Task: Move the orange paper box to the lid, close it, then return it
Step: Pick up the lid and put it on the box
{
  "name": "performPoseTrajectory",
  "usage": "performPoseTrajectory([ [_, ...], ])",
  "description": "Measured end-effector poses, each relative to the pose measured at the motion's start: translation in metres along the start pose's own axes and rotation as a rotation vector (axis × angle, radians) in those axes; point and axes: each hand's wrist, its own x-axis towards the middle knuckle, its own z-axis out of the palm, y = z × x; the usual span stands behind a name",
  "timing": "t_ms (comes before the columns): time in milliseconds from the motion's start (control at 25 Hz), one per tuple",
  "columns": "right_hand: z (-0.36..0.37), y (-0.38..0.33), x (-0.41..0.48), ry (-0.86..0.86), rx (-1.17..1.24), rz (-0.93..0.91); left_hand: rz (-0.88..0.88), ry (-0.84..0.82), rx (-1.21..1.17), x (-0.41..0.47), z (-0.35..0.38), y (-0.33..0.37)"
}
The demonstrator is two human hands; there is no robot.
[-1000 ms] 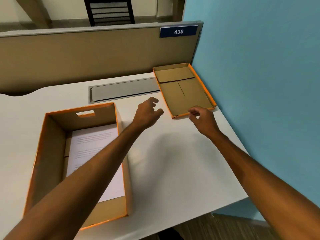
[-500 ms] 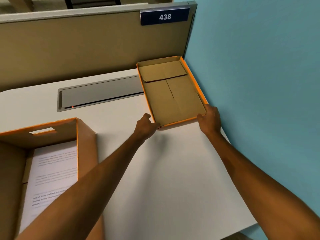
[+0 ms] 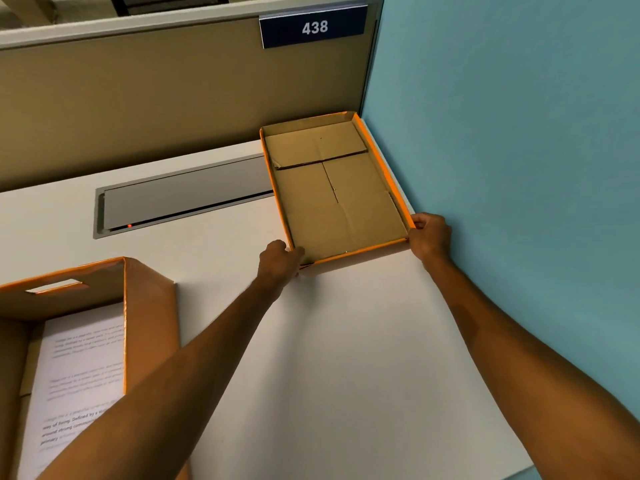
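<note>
The orange lid (image 3: 332,195) lies upside down at the desk's far right corner, its brown cardboard inside facing up. My left hand (image 3: 278,259) grips its near left corner, and my right hand (image 3: 429,237) grips its near right corner. The lid's near edge looks slightly raised off the desk. The open orange paper box (image 3: 145,306) stands at the lower left, partly cut off by the frame, with printed paper sheets (image 3: 79,368) inside it.
A grey cable flap (image 3: 183,195) is set into the white desk (image 3: 329,358) left of the lid. A beige partition (image 3: 156,98) with a "438" sign (image 3: 313,27) runs along the back. A blue wall (image 3: 512,150) borders the desk's right edge.
Both hands reached forward from above the desk to the lid's near corners and closed on them. The view shifted right, pushing the box toward the left edge.
</note>
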Motion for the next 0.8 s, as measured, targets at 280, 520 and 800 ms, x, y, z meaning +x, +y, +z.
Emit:
performPoseTrajectory([
  [280, -0.012, -0.006, -0.027, -0.070, 0.265, 0.154, 0.000, -0.028, -0.183, -0.017, -0.025, 0.000],
  [520, -0.029, -0.025, -0.092, -0.138, 0.490, 0.160, 0.023, -0.188, -0.516, -0.057, -0.089, 0.002],
  [800, -0.021, -0.068, -0.179, -0.280, 0.633, 0.044, 0.189, -0.306, -0.716, -0.122, -0.187, -0.030],
])
